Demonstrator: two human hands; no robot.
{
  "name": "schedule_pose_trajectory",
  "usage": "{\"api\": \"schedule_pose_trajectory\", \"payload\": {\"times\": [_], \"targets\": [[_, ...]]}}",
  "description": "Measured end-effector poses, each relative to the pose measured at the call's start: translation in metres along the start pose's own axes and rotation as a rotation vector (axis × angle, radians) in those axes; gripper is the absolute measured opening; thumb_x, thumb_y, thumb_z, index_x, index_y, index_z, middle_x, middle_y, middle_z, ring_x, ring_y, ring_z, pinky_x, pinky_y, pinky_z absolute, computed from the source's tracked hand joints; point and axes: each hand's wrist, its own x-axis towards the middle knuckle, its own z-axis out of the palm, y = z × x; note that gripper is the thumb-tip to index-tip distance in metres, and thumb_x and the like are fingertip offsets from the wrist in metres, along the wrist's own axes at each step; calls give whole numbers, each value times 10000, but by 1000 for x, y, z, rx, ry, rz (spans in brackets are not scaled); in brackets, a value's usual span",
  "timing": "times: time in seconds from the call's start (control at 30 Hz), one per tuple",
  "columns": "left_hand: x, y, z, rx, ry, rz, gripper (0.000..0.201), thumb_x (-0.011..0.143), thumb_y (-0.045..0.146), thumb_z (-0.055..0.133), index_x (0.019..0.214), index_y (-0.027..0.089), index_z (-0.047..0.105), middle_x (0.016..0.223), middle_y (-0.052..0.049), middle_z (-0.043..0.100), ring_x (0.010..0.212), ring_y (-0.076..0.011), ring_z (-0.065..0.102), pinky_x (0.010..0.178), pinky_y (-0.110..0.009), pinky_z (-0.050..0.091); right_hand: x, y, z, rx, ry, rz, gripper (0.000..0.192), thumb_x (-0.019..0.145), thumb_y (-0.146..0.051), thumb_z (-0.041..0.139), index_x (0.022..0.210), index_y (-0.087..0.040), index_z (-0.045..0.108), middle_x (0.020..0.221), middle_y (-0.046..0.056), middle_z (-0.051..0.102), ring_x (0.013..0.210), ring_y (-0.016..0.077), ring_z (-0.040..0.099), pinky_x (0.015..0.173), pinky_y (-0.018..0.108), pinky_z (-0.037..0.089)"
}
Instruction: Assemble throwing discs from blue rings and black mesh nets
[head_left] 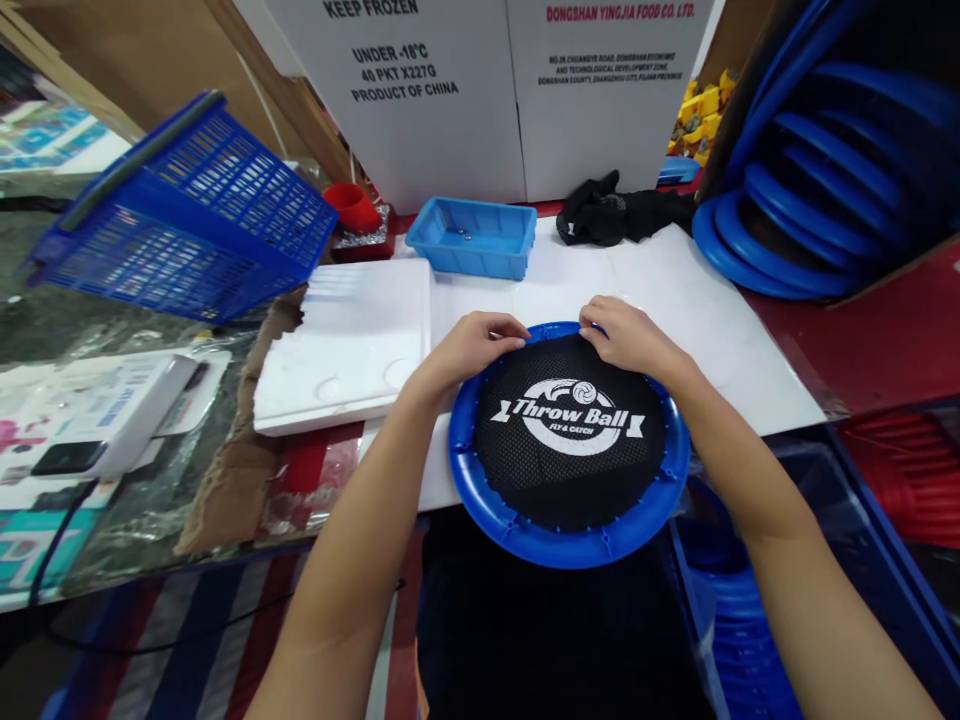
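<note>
Blue disc (pixel 568 520) with black net, far rim under left hand (pixel 476 345) and right hand (pixel 628 335), fingers curled together pressing net edge, fingertips partly hidden.

Hands: two, the left hand (pixel 471 345) and the right hand (pixel 628 335), both laid on the far edge of one disc.
Blue ring discs with black net: one (pixel 568 440), under both hands.
Blue trays: one small tray (pixel 471 236), just beyond the hands.
Blue baskets: one basket (pixel 187 215), tipped up, well left of the hands.
White foam slabs: one (pixel 349 345), just left of the left hand.
White cartons: two, one (pixel 409 90) and another (pixel 611 85), side by side beyond the tray.
Red cups: one (pixel 352 207), left of the tray.
Black cloth heaps: one (pixel 619 212), beyond the right hand.
Stacked blue rings: one pile (pixel 795 190), far right; the number in it cannot be told.
</note>
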Motion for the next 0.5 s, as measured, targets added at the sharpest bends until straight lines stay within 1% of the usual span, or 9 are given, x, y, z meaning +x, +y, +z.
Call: {"api": "schedule_pose_trajectory", "payload": {"times": [0.07, 0.17, 0.33, 0.5], "targets": [[0, -1, 0, -19, -10, -3, 224, 889, 380, 742, 992, 204, 832, 1030, -94, 831, 980, -245, 737, 990, -443, 575, 1, 5, 3, 61, 13, -41, 120, 1042, -257, 554, 948, -259, 627, 1109, 105, 665, 1094, 317, 608, 976, 478, 495], [1, -4, 0, -41, -17, -8, 217, 884, 380, 738, 976, 206, 831, 1012, -90, 833, 966, -244, 737, 974, -440, 575, 3, 9, 8, 170, 38, -57, 96, 1051, -274, 546, 979, -265, 609, 1111, 90, 668, 1100, 301, 606, 1007, 468, 496], [1, -5, 0, -36, -18, 8, 218, 872, 372, 723, 964, 206, 830, 1013, -87, 836, 971, -249, 741, 967, -437, 572, 7, 7, 12, 203, 61, -43, 87, 1030, -239, 539, 955, -262, 576, 1050, 89, 662, 1037, 289, 612, 975, 454, 496], [3, -4, 2, -7, -1, 7, 218, 861, 386, 710, 938, 213, 817, 1007, -87, 835, 964, -254, 740, 964, -440, 573, 12, 10, 14, 234, 65, -17, 87, 983, -231, 580, 899, -253, 579, 1022, 84, 655, 996, 274, 620, 953, 439, 508]]}}
